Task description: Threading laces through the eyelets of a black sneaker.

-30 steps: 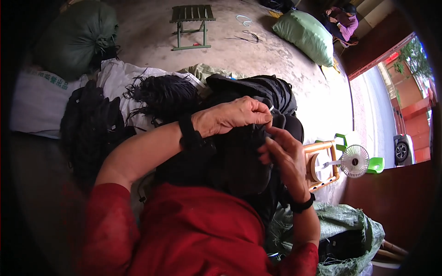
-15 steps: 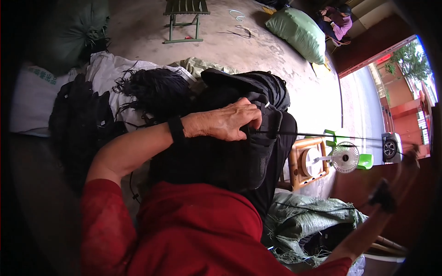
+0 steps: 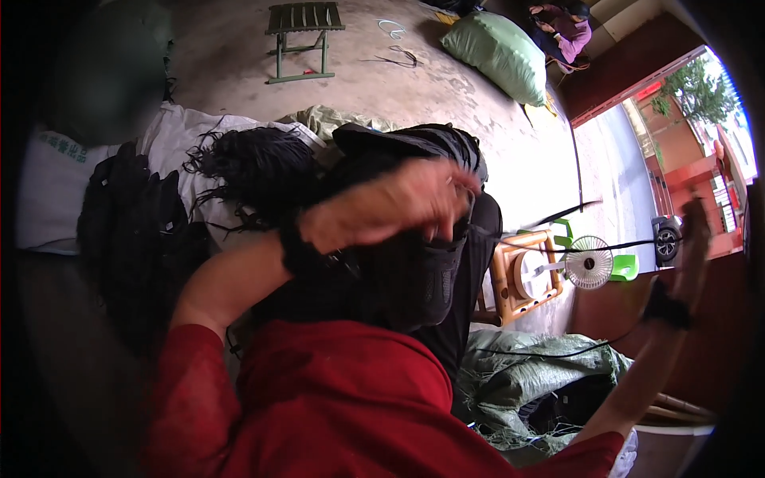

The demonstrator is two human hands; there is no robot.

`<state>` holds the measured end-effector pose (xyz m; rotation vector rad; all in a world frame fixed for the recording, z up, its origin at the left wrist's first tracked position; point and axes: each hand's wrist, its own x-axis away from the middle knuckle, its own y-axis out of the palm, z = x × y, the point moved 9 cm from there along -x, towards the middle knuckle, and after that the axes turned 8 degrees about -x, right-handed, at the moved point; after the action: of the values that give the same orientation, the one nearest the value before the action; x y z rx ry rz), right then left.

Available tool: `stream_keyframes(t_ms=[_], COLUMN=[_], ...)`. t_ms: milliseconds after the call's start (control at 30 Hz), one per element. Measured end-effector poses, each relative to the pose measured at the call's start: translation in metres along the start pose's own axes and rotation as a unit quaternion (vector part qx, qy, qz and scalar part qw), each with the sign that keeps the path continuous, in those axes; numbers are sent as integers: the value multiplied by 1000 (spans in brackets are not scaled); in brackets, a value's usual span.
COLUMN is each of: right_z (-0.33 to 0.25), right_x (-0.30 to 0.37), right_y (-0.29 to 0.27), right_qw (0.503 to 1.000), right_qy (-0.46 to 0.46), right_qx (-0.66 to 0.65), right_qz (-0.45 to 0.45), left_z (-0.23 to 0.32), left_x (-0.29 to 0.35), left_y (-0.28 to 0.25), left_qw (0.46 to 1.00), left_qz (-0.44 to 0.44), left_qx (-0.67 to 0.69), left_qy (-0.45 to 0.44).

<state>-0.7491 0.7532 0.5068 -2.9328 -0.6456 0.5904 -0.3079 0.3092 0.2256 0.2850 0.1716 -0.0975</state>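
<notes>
On my lap lies a black bag [image 3: 426, 279] of cloth with mesh panels and straps, possibly a backpack. Over its upper edge is my left hand [image 3: 390, 199], smeared by motion; its fingers point down, and whether they grip anything is unclear. A thin black cord [image 3: 574, 248] runs from the bag's edge beneath that hand out to the right. It reaches my right hand [image 3: 693, 235], stretched far to the right, blurred and apparently closed on it. Another dark strand trails below my right wrist across a pale green woven sack [image 3: 510, 370].
Left of the bag, black strips [image 3: 259, 163] are heaped on white sacking [image 3: 179, 135], beside dark cloth pieces [image 3: 131, 215]. A fan [image 3: 590, 263] stands by a bamboo stool [image 3: 510, 299]. Farther off are a folding stool [image 3: 303, 40], a stuffed green sack [image 3: 498, 60] and a seated person [image 3: 566, 36].
My left hand has risen off the bag's edge and turned. My right hand has moved up and slightly right, and the cord, straight before, now bends. The view has shifted a little.
</notes>
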Motion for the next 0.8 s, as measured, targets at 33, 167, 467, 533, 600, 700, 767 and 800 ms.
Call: stream_keyframes(t_ms=[33, 167, 467, 533, 600, 700, 767, 800], right_z=[81, 186, 122, 118, 114, 120, 118, 115], right_x=[34, 154, 285, 284, 282, 279, 280, 280], right_y=[114, 251, 453, 469, 479, 483, 487, 489], right_qw=[994, 959, 971, 969, 963, 961, 957, 952], right_qy=[9, 106, 16, 23, 17, -1, -24, -47], right_qx=[83, 226, 160, 164, 190, 201, 222, 242], right_qz=[-66, -131, -176, -185, -190, -188, -185, -182], left_z=[23, 73, -20, -15, -20, -47, -47, -48], left_x=[15, 66, 1, -4, -8, -18, -19, -21], left_y=[-30, -161, -65, -44, -48, -74, -74, -72], left_qw=[992, 912, 826, 756, 776, 906, 928, 921], left_qz=[46, 294, 246, 241, 232, 185, 162, 147], left_qx=[83, 115, -492, -602, -582, -378, -333, -359], left_qy=[83, 264, 120, 91, 73, -33, -47, -47])
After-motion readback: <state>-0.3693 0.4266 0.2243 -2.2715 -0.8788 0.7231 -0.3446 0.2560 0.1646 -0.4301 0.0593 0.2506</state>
